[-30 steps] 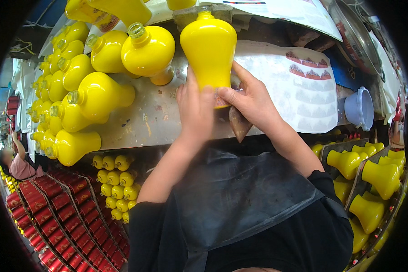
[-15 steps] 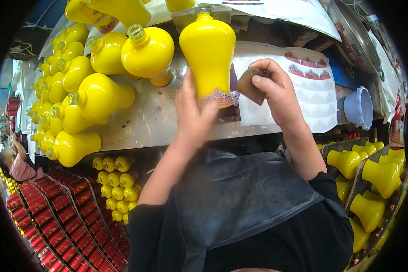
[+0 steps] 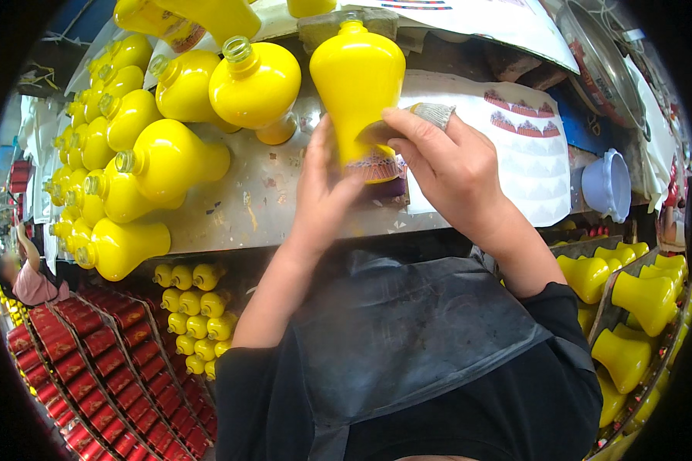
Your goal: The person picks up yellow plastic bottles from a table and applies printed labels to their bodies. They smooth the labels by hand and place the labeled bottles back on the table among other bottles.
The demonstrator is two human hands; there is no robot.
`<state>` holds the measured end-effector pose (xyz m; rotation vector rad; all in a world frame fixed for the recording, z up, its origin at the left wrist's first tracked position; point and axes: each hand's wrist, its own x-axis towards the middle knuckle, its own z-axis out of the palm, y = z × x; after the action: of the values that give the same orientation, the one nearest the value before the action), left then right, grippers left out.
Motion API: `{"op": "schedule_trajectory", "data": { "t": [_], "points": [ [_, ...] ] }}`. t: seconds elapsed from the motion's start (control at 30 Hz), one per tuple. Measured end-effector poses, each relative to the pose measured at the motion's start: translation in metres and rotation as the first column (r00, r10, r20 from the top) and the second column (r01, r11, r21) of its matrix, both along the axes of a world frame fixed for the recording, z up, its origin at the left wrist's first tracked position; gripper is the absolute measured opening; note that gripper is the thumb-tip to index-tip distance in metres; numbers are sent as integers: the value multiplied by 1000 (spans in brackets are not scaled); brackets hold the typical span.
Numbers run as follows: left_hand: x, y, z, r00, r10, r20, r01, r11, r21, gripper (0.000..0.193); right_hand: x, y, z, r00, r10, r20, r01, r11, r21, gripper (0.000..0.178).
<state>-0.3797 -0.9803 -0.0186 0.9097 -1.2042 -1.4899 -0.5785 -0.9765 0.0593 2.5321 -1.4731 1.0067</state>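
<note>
A glossy yellow bottle (image 3: 358, 73) lies with its neck away from me on a dark support. A patterned decal band (image 3: 371, 167) circles its narrow base end. My left hand (image 3: 317, 192), slightly blurred, grips the base end from the left, thumb on the near side. My right hand (image 3: 457, 165) pinches a flat brown scraper piece (image 3: 374, 135), whose edge meets or hovers just over the bottle's right side above the decal; which of these, I cannot tell. A grey ribbed part (image 3: 436, 114) sticks out beyond the right hand's fingers.
Several yellow bottles (image 3: 177, 161) crowd the bench's left side. A white decal sheet (image 3: 519, 180) lies to the right, near a pale blue bucket (image 3: 607, 184). Red cylinders (image 3: 92, 376) fill racks at lower left. More yellow bottles (image 3: 624, 359) stand at lower right. A person (image 3: 34, 278) is far left.
My right hand has moved left with the scraper piece, from beside the bottle to over its narrow part, and has turned. The left hand stays at the base end.
</note>
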Motion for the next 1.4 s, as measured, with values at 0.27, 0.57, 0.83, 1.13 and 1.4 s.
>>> {"op": "schedule_trajectory", "data": {
  "t": [0.27, 0.57, 0.83, 1.13, 1.4],
  "points": [
    [13, 3, -16, 949, 125, 288, -56, 970, -235, 76, 21, -7, 29, 968, 145, -206, -151, 988, -16, 56],
    [15, 17, -9, 740, 404, 538, -24, 815, -579, 75, 19, -11, 34, 949, 190, -252, -193, 981, 16, 44],
    [9, 44, -18, 546, 533, 647, 67, 742, -667, 75, -8, 0, -3, 953, -130, 275, 83, 981, 176, 21],
    [7, 45, -21, 555, 536, 636, 34, 750, -661, 74, 18, 29, -30, 982, -107, 153, 76, 978, 192, 62],
    [2, 49, -21, 490, 610, 622, 55, 691, -721, 70, 30, 25, -39, 982, -188, -5, 185, 961, 207, 79]
  ]
}}
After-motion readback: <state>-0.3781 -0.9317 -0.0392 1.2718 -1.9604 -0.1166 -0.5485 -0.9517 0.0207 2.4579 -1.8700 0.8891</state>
